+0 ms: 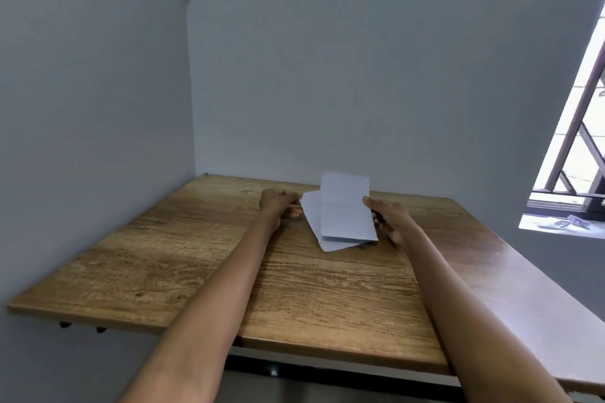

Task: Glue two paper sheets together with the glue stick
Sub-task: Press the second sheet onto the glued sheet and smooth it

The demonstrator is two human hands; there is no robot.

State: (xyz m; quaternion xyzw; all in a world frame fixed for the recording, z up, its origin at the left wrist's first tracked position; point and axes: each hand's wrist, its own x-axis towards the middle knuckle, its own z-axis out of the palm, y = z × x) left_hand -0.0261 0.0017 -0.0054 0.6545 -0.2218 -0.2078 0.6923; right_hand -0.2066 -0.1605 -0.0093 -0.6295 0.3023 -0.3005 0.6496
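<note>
Reaching far across a wooden table (pixel 196 258) set into a corner of grey walls (pixel 98 75), a person has both bare forearms stretched toward two white paper sheets near the table's back edge. The upper sheet (pixel 343 209) is held by the right hand (pixel 388 217), whose thumb lies on the sheet's right edge while the other fingers curl beneath it; its far end lifts off the table and bends upward along a crease. The lower sheet (pixel 311 213) lies flat on the wood, turned at a slight angle, so that its left side and near corner show from under the upper one. The left hand (pixel 278 206) rests just beside the lower sheet's left edge, its fingers curled inward and its fingertips at or very near the paper. Something thin and dark shows under those fingers, but whether the hand grips it cannot be told, and the glue stick cannot be made out with any certainty. At the right, a window (pixel 579 141) with a metal grille lets in bright daylight above its sill.
</note>
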